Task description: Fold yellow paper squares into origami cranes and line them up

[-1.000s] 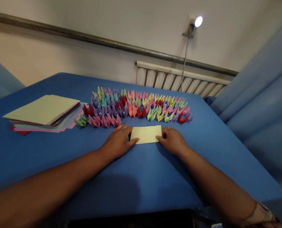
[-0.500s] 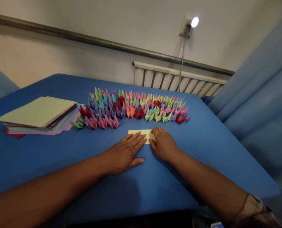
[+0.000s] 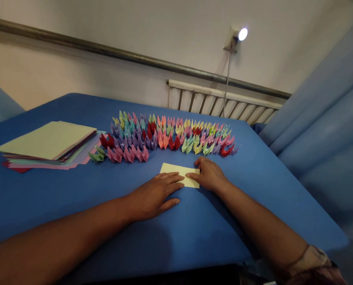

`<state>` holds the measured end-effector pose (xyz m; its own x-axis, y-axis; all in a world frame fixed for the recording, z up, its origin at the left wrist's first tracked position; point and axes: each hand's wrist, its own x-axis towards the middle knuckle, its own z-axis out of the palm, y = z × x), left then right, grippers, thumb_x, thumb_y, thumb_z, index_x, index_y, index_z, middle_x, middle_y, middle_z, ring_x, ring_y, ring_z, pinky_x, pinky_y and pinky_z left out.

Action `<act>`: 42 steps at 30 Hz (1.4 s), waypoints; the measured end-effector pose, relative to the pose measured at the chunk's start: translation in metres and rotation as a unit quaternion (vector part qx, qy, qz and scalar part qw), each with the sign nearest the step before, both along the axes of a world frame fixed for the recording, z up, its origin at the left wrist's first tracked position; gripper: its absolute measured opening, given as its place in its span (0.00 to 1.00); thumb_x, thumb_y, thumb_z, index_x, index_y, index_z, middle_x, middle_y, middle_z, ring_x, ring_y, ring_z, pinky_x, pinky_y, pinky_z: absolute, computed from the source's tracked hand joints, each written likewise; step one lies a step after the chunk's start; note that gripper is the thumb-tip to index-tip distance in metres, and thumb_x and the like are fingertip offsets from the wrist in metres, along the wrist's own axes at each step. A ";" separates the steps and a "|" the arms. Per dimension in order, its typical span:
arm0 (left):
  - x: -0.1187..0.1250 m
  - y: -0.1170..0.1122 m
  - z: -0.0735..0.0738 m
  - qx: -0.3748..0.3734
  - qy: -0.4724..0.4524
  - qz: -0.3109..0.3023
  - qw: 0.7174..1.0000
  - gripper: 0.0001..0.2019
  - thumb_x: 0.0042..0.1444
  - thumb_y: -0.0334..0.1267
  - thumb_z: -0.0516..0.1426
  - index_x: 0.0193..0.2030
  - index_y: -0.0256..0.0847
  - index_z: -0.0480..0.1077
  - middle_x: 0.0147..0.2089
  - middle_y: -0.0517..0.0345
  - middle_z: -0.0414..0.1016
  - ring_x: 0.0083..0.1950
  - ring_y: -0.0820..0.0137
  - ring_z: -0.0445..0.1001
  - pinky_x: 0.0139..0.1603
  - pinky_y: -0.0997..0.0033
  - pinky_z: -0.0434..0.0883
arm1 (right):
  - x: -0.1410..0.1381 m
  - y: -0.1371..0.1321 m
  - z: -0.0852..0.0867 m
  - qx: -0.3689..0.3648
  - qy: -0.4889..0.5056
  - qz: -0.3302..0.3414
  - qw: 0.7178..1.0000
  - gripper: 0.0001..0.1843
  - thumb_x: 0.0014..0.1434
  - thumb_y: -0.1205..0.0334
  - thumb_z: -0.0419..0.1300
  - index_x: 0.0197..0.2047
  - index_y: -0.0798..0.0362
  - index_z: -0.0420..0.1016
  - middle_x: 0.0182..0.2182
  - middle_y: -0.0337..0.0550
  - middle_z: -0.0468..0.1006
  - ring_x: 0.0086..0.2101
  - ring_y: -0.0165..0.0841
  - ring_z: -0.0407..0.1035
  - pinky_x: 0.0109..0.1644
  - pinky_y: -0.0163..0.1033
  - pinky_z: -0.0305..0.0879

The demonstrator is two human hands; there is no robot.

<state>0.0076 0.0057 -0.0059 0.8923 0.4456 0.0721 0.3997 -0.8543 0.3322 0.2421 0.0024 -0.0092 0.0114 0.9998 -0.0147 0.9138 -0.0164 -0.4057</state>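
A pale yellow sheet of origami paper (image 3: 173, 168) lies on the blue table in front of me. My left hand (image 3: 157, 194) is spread flat, palm down, with its fingertips resting on the paper's near left part. At the right end, my right hand (image 3: 210, 174) grips the paper, its thumb on top and its fingers round the far right edge. The fingers of both hands cover parts of the sheet. Just beyond it stand several rows of folded paper cranes (image 3: 164, 140) in many colours.
On the left of the blue table (image 3: 105, 237) lies a stack of coloured paper (image 3: 48, 140), pale yellow on top. Behind are a radiator (image 3: 212, 101), a wall pipe (image 3: 129, 55) and a lit plug (image 3: 242, 34) with a cord. A blue curtain (image 3: 321, 118) hangs on the right.
The paper shows as a wider piece than before, having been a narrow strip. My right thumb has shifted onto its top, and my left fingers have moved slightly nearer to me.
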 end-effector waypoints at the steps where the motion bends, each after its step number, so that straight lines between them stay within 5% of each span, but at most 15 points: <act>1: 0.000 0.000 0.000 -0.004 -0.009 0.002 1.000 0.22 0.64 0.47 0.52 0.61 0.41 0.67 0.66 0.46 0.64 0.68 0.55 0.60 0.67 0.51 0.58 | 0.001 -0.001 0.001 -0.007 -0.002 0.002 1.000 0.23 0.51 0.43 0.65 0.43 0.51 0.72 0.37 0.43 0.76 0.36 0.36 0.70 0.39 0.39 0.61; 6: 0.000 0.002 0.001 -0.044 -0.050 0.048 0.997 0.18 0.63 0.43 0.53 0.58 0.43 0.69 0.64 0.49 0.67 0.66 0.59 0.63 0.67 0.53 0.60 | 0.003 -0.003 -0.008 0.021 0.020 0.028 0.999 0.16 0.51 0.49 0.66 0.34 0.52 0.72 0.34 0.43 0.73 0.35 0.35 0.67 0.38 0.39 0.60; 9: 0.001 0.005 0.001 -0.049 -0.141 0.158 0.976 0.25 0.61 0.43 0.55 0.65 0.42 0.61 0.69 0.46 0.59 0.69 0.58 0.57 0.68 0.50 0.57 | 0.002 -0.002 -0.017 0.040 0.193 0.027 0.980 0.13 0.51 0.53 0.65 0.29 0.51 0.68 0.32 0.40 0.73 0.32 0.32 0.66 0.36 0.37 0.61; 12: 0.003 0.008 0.002 -0.103 -0.267 0.288 0.914 0.38 0.56 0.45 0.60 0.70 0.39 0.49 0.72 0.42 0.52 0.70 0.55 0.55 0.68 0.49 0.58 | 0.000 -0.003 -0.018 0.034 0.418 0.047 0.907 0.16 0.49 0.51 0.66 0.26 0.50 0.63 0.31 0.39 0.74 0.29 0.30 0.65 0.33 0.36 0.62; 14: 0.006 0.009 0.004 -0.203 -0.345 0.318 0.859 0.41 0.53 0.46 0.61 0.70 0.38 0.48 0.69 0.41 0.57 0.67 0.55 0.62 0.64 0.51 0.64 | -0.001 -0.005 -0.012 0.040 0.486 0.069 0.870 0.18 0.47 0.51 0.68 0.26 0.50 0.63 0.32 0.38 0.75 0.28 0.29 0.65 0.33 0.36 0.62; 17: 0.008 0.008 0.009 -0.378 -0.391 0.291 0.787 0.32 0.53 0.48 0.61 0.62 0.36 0.62 0.59 0.43 0.72 0.55 0.58 0.74 0.57 0.56 0.70 | -0.001 -0.009 -0.003 0.060 0.514 0.081 0.852 0.17 0.46 0.53 0.70 0.25 0.51 0.65 0.31 0.37 0.75 0.28 0.28 0.65 0.33 0.35 0.62; 20: 0.009 0.005 0.014 -0.447 -0.381 0.293 0.754 0.22 0.52 0.50 0.62 0.49 0.35 0.74 0.46 0.48 0.80 0.45 0.60 0.78 0.50 0.61 0.73 | 0.001 -0.011 0.001 0.064 0.524 0.079 0.846 0.17 0.46 0.55 0.71 0.25 0.51 0.67 0.27 0.34 0.73 0.25 0.27 0.63 0.31 0.34 0.59; 24: 0.008 0.003 0.019 -0.428 -0.399 0.336 0.738 0.18 0.49 0.49 0.64 0.42 0.37 0.78 0.42 0.52 0.81 0.41 0.62 0.78 0.45 0.65 0.73 | 0.001 -0.010 -0.003 0.012 0.568 0.054 0.821 0.17 0.44 0.53 0.72 0.29 0.51 0.71 0.23 0.32 0.73 0.24 0.27 0.65 0.31 0.34 0.61; 30: 0.007 0.001 0.019 -0.429 -0.406 0.342 0.731 0.17 0.49 0.48 0.65 0.41 0.38 0.79 0.41 0.53 0.82 0.40 0.63 0.78 0.44 0.66 0.73 | -0.006 -0.011 -0.013 -0.078 0.637 0.050 0.766 0.20 0.46 0.49 0.71 0.40 0.51 0.81 0.36 0.43 0.83 0.37 0.38 0.76 0.49 0.46 0.68; 42: 0.008 0.002 0.023 -0.382 -0.407 0.349 0.753 0.17 0.48 0.49 0.65 0.39 0.39 0.78 0.41 0.53 0.82 0.41 0.61 0.78 0.44 0.64 0.75 | -0.007 -0.012 -0.005 -0.045 0.600 0.009 0.799 0.18 0.42 0.48 0.73 0.34 0.50 0.83 0.33 0.42 0.84 0.33 0.37 0.77 0.48 0.48 0.70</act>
<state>0.0156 0.0073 0.0166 0.2196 0.9745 -0.0468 0.0614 0.0340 0.9975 0.2348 -0.0095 -0.0145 -0.0785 0.9940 -0.0760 -0.1315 -0.0859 -0.9876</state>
